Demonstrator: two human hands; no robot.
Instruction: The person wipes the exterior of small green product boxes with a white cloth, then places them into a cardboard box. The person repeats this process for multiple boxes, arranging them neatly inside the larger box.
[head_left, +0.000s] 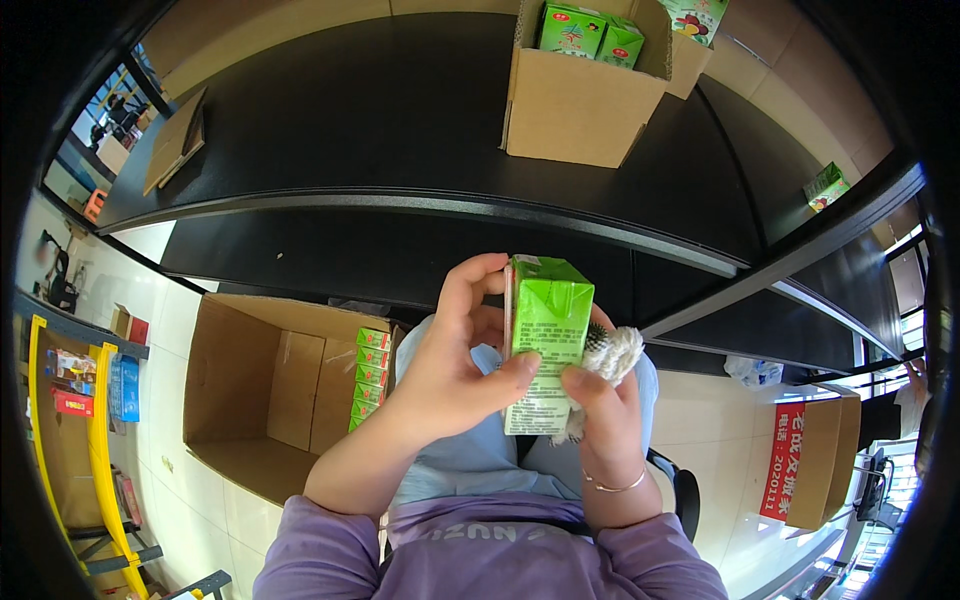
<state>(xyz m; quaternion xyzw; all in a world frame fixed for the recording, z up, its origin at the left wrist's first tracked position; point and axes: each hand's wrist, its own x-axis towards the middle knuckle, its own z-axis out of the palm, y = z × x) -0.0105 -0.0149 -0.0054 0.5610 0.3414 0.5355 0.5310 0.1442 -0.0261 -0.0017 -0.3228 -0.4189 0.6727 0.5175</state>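
A green drink carton (545, 340) with small print on its side is held upright between my two hands, above my lap. My left hand (465, 350) grips it from the left, thumb across the printed face and fingers behind. On the lower right side, my right hand (608, 415) pinches the carton with the thumb on its front. That same hand also has a white fluffy cloth (612, 355) in its fingers, bunched against the carton. The right fingers are mostly hidden behind the cloth and carton.
On the floor at my left stands an open cardboard box (250, 345) with several green cartons (370, 375) stacked along one side. A smaller box (580, 105) with green cartons stands on the black shelf (350, 110) ahead. One loose carton (826, 186) sits far right. Another cardboard box (825, 460) is at right.
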